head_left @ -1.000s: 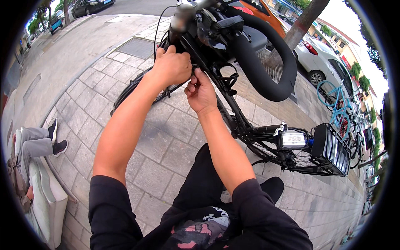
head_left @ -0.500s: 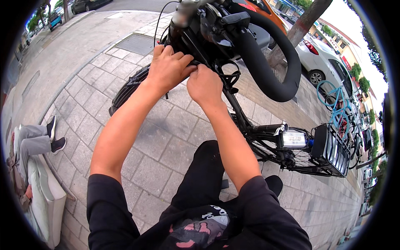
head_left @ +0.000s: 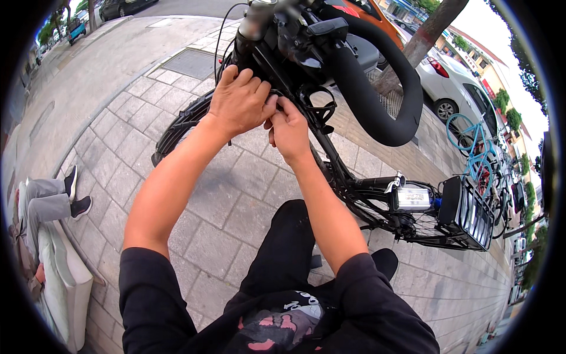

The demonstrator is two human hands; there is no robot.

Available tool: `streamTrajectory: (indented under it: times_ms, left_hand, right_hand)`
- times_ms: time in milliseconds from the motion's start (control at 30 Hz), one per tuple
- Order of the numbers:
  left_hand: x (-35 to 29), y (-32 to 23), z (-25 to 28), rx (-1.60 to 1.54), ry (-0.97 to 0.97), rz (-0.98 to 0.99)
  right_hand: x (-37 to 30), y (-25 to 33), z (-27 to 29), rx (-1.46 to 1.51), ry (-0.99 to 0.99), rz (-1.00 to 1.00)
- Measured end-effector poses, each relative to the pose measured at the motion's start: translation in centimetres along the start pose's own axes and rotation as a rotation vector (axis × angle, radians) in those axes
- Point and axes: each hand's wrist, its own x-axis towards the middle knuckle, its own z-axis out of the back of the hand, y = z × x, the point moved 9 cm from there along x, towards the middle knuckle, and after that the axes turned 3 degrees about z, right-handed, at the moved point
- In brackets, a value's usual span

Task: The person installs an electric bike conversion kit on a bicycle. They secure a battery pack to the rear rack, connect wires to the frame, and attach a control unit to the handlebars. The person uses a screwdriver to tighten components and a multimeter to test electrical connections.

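A black bicycle (head_left: 331,150) stands before me, its front wheel (head_left: 180,131) to the left. My left hand (head_left: 239,105) is at the front of the frame, fingers bent and closed, back of the hand up. Against its fingertips, my right hand (head_left: 290,128) is closed in a pinch. Something small and dark shows between the two hands; the fingers hide what it is. A thick black padded handlebar (head_left: 354,88) curves above and right of my hands. Below it, an empty black bottle cage (head_left: 318,103) sits on the frame.
A silver box (head_left: 413,198) and a black rear rack (head_left: 471,215) are at the bicycle's back end. A person in grey trousers (head_left: 47,206) sits at left on a pale cushioned seat (head_left: 73,277). A tree trunk (head_left: 421,44), a white car (head_left: 451,88) and a light blue bicycle (head_left: 474,144) stand at right.
My right hand has turned, and its thumb and fingers now show apart from the left hand. The left hand has shifted slightly down. The handlebar has shifted very little in view.
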Motion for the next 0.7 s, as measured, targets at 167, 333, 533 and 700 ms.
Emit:
streamTrajectory:
  times_ms: [167,333,533,700]
  left_hand:
    - [-0.2,-0.4,-0.9,0.053,0.024,0.052]
    - [-0.4,-0.2,-1.5,0.028,0.02,0.056]
    - [0.2,0.9,-1.5,-0.086,0.186,0.17]
    - [0.7,1.9,-2.6,-0.15,0.416,0.309]
  right_hand:
    - [-1.6,-2.1,1.5,-0.102,-0.033,-0.106]
    - [-4.3,-6.4,3.4,-0.177,-0.005,-0.225]
    - [-5.3,-7.6,2.5,-0.23,0.032,-0.265]
    - [-5.2,-7.4,2.4,-0.283,0.06,-0.273]
